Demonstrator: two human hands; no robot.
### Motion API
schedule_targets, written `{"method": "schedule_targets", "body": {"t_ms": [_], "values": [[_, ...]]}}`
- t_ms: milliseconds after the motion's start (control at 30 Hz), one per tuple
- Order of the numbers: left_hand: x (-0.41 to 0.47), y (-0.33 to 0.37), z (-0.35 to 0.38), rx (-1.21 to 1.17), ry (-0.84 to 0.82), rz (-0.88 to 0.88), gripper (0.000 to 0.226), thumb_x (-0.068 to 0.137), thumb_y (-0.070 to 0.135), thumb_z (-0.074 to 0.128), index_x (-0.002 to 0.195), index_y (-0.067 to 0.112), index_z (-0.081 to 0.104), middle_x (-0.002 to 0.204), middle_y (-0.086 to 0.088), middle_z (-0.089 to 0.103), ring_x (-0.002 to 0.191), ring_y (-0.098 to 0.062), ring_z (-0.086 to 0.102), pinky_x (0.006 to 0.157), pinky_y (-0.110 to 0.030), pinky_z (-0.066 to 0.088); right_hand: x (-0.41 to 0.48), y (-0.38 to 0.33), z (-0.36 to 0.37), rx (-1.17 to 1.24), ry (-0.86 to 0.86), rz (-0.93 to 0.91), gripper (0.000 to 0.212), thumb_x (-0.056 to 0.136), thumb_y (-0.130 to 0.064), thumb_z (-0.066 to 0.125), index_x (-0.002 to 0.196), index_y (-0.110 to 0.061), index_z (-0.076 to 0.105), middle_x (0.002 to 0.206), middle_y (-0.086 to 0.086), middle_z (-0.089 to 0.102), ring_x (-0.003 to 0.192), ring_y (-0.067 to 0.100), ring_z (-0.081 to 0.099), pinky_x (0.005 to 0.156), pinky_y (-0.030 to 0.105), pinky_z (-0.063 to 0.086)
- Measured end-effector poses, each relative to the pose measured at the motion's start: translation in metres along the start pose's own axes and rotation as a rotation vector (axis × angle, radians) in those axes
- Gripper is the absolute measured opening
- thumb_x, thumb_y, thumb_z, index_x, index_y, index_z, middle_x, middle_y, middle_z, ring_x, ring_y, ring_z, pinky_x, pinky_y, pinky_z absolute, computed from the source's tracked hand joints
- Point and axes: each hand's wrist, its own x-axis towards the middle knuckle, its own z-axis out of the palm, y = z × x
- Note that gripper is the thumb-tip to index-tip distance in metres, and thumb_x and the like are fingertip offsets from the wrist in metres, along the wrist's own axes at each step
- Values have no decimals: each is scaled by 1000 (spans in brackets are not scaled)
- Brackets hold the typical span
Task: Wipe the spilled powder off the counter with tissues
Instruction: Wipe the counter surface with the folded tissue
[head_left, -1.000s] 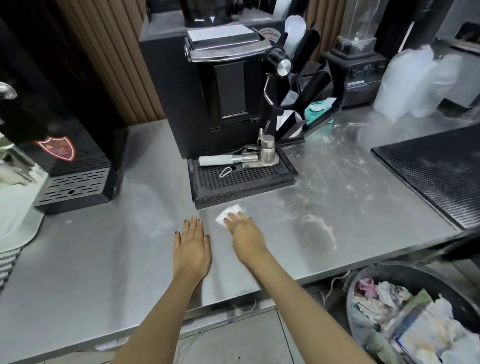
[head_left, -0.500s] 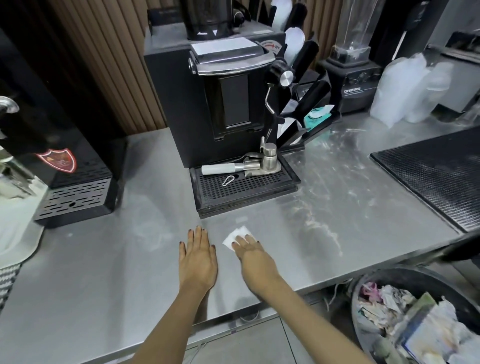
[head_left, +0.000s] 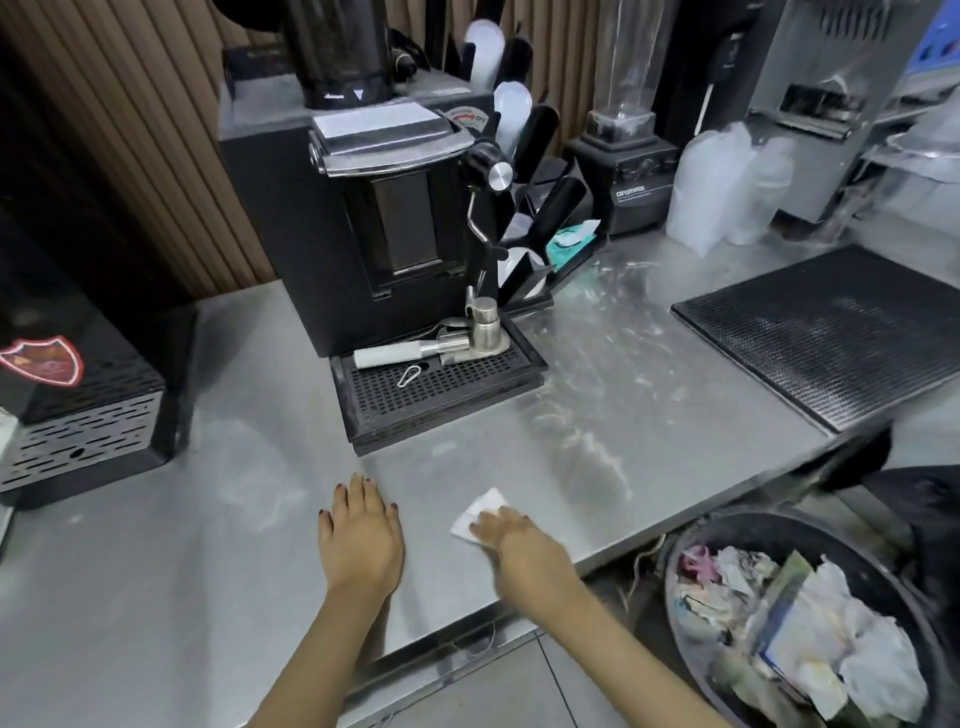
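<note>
Steel counter (head_left: 208, 571), powder streak (head_left: 597, 452) smeared right of centre. My left hand (head_left: 363, 535) lies flat, fingers straight, close together. My right hand (head_left: 524, 545) presses flat fingers onto the white tissue (head_left: 480, 512), near the front edge, left of the streak.

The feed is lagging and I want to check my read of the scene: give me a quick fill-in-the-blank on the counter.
1. The right hand presses a white ______ onto the counter.
2. The ______ hand lies flat on the steel, holding nothing.
3. The thick powder streak lies on the ______ side of the pressed sheet.
Missing words: tissue; left, meaning the left hand; right.
</note>
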Motion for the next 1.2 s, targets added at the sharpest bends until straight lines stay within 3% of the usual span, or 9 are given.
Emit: {"method": "schedule_targets", "body": {"t_ms": [100,267,367,500,633,867,1000,1100,1200], "values": [[-1,22,-5,51,57,70,44,97,32,29,129,9,48,140,-9,44,129,-27,37,110,-45,23,-20,21,3,-4,30,22,63,55,-7,82,111,-30,65,123,-12,62,116,11,58,92,19,48],[14,91,-1,-93,26,344,45,100,29,23,139,10,35,149,-6,31,138,-20,25,116,-37,15,5,88,-64,-39,104,248,49,92,-1,36,137,-17,45,152,-1,31,141,21,26,112,30,28],[18,121,6,-183,-57,374,50,101,29,21,146,8,21,156,-7,15,144,-21,8,117,-33,3,16,98,-94,-34,91,360,55,89,3,35,139,-20,41,153,1,28,137,23,33,107,29,28],[18,124,20,-107,-65,360,54,100,32,14,148,9,7,157,-5,2,144,-20,-5,117,-37,-4,-21,68,-65,-42,56,97,55,87,2,29,136,-17,46,150,-1,33,140,21,27,112,34,28],[17,126,21,-95,-54,362,54,100,32,13,149,10,6,157,-5,0,144,-19,-5,117,-38,-3,-39,83,-54,-107,-10,163,59,88,-3,30,143,-21,34,156,-3,17,145,15,11,115,21,8],[16,125,19,-94,-61,353,53,100,30,11,148,10,1,157,-3,-3,144,-18,-8,118,-37,-4,-3,125,-104,-166,189,487,60,81,11,35,134,-14,47,146,3,39,134,22,37,103,27,34],[16,126,16,-137,-51,281,53,100,28,12,148,7,2,157,-5,-1,144,-19,-6,117,-34,-4,3,73,-59,-198,130,175,63,70,0,21,115,-19,61,125,3,58,118,22,55,90,27,49],[19,126,17,-163,-48,235,52,100,26,13,148,7,3,157,-6,-2,144,-19,-6,117,-35,-5,15,48,-23,-61,109,210,45,74,-5,48,111,-21,66,123,-3,64,113,19,61,85,25,55],[20,126,16,-173,-50,176,52,100,26,13,148,7,3,157,-6,-2,144,-20,-7,117,-37,-4,52,58,-33,-65,104,194,50,93,1,37,138,-17,44,150,0,36,140,21,29,113,26,24]]}}
